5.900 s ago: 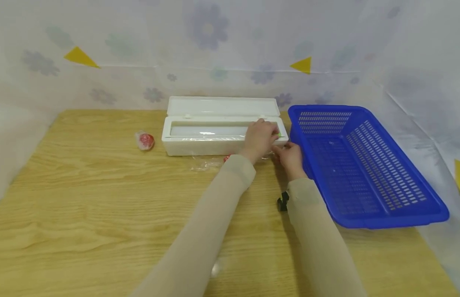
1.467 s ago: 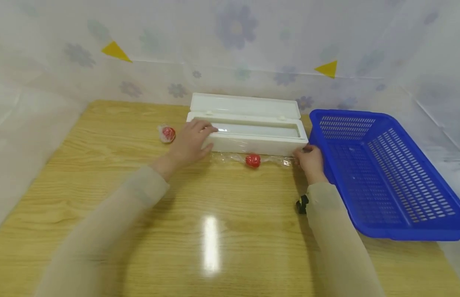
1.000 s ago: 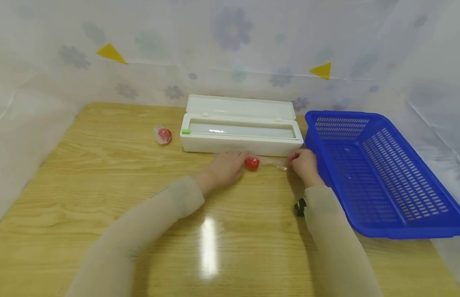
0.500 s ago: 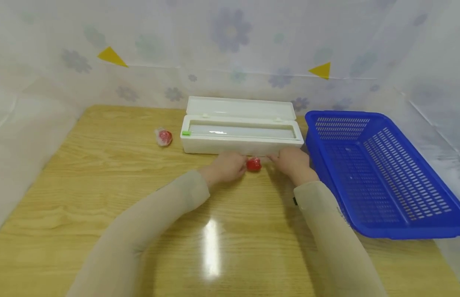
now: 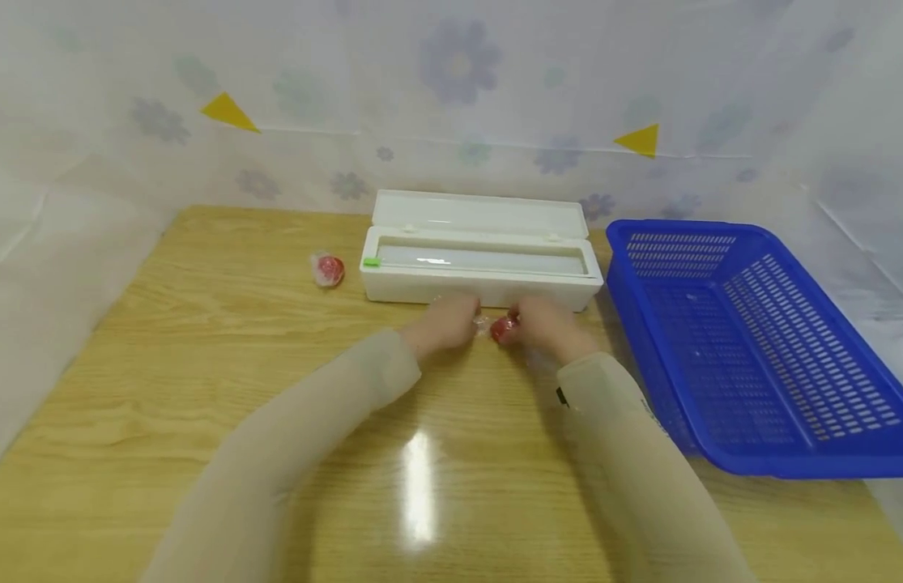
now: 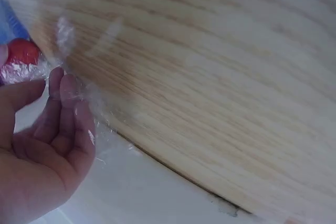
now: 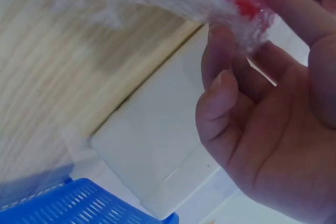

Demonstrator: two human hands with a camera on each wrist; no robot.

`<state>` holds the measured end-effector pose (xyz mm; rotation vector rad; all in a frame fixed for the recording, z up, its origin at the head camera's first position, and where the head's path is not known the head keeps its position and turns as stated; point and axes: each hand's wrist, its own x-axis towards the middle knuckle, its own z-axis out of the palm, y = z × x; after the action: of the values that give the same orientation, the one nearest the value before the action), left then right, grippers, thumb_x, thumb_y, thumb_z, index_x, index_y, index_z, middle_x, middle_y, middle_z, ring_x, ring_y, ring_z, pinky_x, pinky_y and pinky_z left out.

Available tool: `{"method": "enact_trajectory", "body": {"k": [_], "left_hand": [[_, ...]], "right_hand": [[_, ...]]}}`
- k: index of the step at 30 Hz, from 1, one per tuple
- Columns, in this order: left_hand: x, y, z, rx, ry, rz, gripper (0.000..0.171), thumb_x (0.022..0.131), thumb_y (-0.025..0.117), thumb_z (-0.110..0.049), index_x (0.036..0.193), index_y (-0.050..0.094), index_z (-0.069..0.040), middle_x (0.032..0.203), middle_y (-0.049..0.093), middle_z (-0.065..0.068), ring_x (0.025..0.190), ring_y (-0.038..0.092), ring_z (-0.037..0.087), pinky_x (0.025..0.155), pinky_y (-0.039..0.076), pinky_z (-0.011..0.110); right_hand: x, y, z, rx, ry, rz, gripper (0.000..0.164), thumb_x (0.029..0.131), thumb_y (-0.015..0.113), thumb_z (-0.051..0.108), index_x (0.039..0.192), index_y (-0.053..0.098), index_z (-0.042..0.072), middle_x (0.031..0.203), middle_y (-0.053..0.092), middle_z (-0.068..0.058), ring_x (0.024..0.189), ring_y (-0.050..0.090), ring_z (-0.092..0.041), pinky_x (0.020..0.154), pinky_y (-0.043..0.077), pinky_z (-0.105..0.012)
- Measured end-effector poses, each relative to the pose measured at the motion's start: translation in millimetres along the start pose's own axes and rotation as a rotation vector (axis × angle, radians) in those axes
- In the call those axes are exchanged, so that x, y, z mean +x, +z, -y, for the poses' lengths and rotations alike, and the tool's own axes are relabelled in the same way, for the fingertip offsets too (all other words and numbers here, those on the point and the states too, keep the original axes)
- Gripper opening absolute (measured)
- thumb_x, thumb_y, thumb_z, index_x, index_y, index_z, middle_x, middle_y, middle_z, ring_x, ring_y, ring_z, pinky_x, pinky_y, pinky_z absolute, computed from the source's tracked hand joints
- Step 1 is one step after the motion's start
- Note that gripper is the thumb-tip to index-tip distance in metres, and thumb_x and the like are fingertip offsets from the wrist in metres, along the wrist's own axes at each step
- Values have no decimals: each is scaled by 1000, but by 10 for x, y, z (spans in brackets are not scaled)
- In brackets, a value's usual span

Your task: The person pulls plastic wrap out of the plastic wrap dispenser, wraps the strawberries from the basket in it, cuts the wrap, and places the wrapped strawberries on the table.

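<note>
A small round red item, fruit-like and wrapped in clear cling film, is at the front of a white cling film dispenser. My right hand pinches it between thumb and fingers, with crumpled film around it in the right wrist view. On its other side my left hand has curled fingers and thumb at the twisted film end, pinching it. The dispenser's lid stands up behind, the film roll shows inside, and a green slide cutter sits at the left of its front edge.
A second red item, wrapped in film, lies left of the dispenser. To the right stands a blue perforated basket. A patterned cloth hangs behind the wooden table.
The green cutter went from the right end to the left. My left hand then left the dispenser for the film's left side. My right hand moved leftward onto the red item, bunching the film.
</note>
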<state>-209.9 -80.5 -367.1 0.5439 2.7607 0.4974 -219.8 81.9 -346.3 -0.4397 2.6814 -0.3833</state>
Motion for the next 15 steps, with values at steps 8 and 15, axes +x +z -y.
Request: {"method": "enact_trajectory", "body": {"k": [8, 15], "left_hand": [[15, -16, 53, -62, -36, 29, 20, 89, 56, -11, 107, 60, -3, 104, 65, 11, 96, 61, 26, 84, 51, 36], [-32, -81, 60, -185, -84, -59, 11, 88, 60, -16, 87, 66, -7, 86, 67, 6, 80, 59, 20, 73, 50, 30]], "right_hand": [[-30, -19, -13, 44, 22, 6, 40, 75, 76, 27, 107, 66, 5, 102, 68, -10, 90, 60, -25, 84, 47, -40], [-33, -88, -37, 190, -100, -22, 31, 76, 76, 24, 93, 61, 4, 89, 62, -10, 80, 53, -23, 71, 44, -34]]}}
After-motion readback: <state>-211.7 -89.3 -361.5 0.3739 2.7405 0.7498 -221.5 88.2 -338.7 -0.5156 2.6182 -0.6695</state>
